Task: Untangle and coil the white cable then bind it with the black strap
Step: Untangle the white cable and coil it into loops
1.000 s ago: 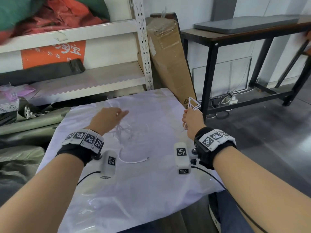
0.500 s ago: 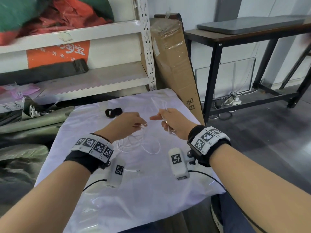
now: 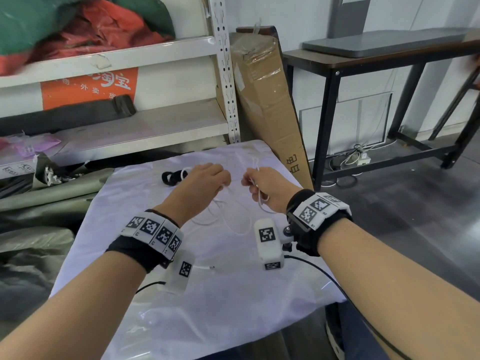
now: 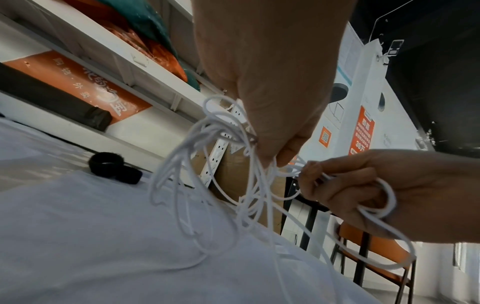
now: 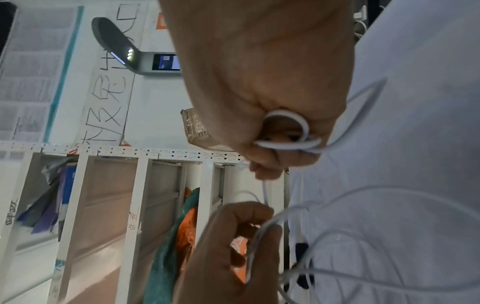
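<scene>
Left hand (image 3: 205,181) pinches a bunch of white cable (image 5: 285,112) loops. Right hand (image 3: 268,188) is clenched round a few coiled turns. Both are raised just beside the black strap (image 3: 171,177). Slack trails on the cloth (image 3: 233,320), nearer the person than the strap. Step, judged: gathering the coil. Next move needs the slack drawn in evenly, then the strap.

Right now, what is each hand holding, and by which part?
Both hold the white cable. The left hand pinches a bunch of hanging loops at its fingertips; the right hand grips small coiled loops in its curled fingers.
</scene>
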Motion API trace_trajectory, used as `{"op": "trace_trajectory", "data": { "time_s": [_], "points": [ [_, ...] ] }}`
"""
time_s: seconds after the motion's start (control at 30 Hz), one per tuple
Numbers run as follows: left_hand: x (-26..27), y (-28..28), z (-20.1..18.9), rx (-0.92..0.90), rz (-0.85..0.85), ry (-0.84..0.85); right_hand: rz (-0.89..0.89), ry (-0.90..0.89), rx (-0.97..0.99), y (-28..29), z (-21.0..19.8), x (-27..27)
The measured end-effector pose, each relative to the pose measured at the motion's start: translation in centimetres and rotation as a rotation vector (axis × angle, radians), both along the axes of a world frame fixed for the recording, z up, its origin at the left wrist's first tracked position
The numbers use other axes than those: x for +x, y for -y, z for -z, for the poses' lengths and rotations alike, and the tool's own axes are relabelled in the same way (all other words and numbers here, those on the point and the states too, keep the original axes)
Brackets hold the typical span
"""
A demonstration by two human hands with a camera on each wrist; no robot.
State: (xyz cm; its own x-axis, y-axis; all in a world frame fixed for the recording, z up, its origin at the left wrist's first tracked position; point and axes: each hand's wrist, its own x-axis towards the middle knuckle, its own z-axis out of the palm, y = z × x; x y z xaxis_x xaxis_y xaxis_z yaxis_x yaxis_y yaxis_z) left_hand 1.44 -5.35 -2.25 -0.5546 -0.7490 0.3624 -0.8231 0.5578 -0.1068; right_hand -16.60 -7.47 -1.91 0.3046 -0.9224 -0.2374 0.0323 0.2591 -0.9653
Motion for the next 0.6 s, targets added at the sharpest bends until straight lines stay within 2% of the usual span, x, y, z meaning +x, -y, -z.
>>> {"op": "trace_trajectory", "data": {
  "time_s": [0.1, 0.2, 0.23, 0.27, 0.3, 0.33, 0.37, 0.4, 0.43, 0.47, 0.53, 0.6],
  "points": [
    [-0.1, 0.6, -0.7, -0.099, 0.027, 0.055, 0.218, 0.17, 0.111, 0.8, 0.0, -0.5],
    [0.7, 0.5, -1.2, -0.16, 0.118, 0.161, 0.403, 0.308, 0.133, 2.0, -0.2, -1.7],
    [1.1, 0.4, -1.1, -0.159, 0.144, 0.207, 0.466, 0.299, 0.109, 2.3, -0.4, -2.2],
    [1.7, 0.2, -1.1, -0.139, 0.155, 0.254, 0.505, 0.227, 0.046, 2.8, -0.5, -2.6],
    [2.3, 0.1, -1.1, -0.099, 0.138, 0.296, 0.52, 0.08, 0.003, 2.9, -0.6, -2.9],
    [3.2, 0.1, -1.0, -0.075, 0.102, 0.321, 0.591, 0.054, 0.074, 3.3, -0.5, -3.2],
    [4.5, 0.3, -0.7, -0.051, 0.044, 0.324, 0.644, -0.199, 0.073, 2.7, -0.5, -3.0],
    [5.6, 0.3, -0.6, -0.039, -0.014, 0.321, 0.609, -0.658, -0.088, 2.1, -0.2, -3.2],
    [6.6, 0.2, -0.6, -0.021, -0.094, 0.323, 0.54, -0.909, -0.226, 2.2, 0.0, -3.8],
    [7.6, -0.1, -0.6, 0.018, -0.187, 0.34, 0.45, -1.017, -0.254, 2.7, 0.4, -4.4],
    [8.8, -0.7, -0.5, 0.179, -0.438, 0.45, 0.426, -1.072, -0.201, 2.4, 0.6, -4.9],
    [9.8, -0.9, 0.2, 0.365, -0.651, 0.469, 0.358, -1.16, -0.26, 2.2, 0.9, -4.7]
  ]
}}
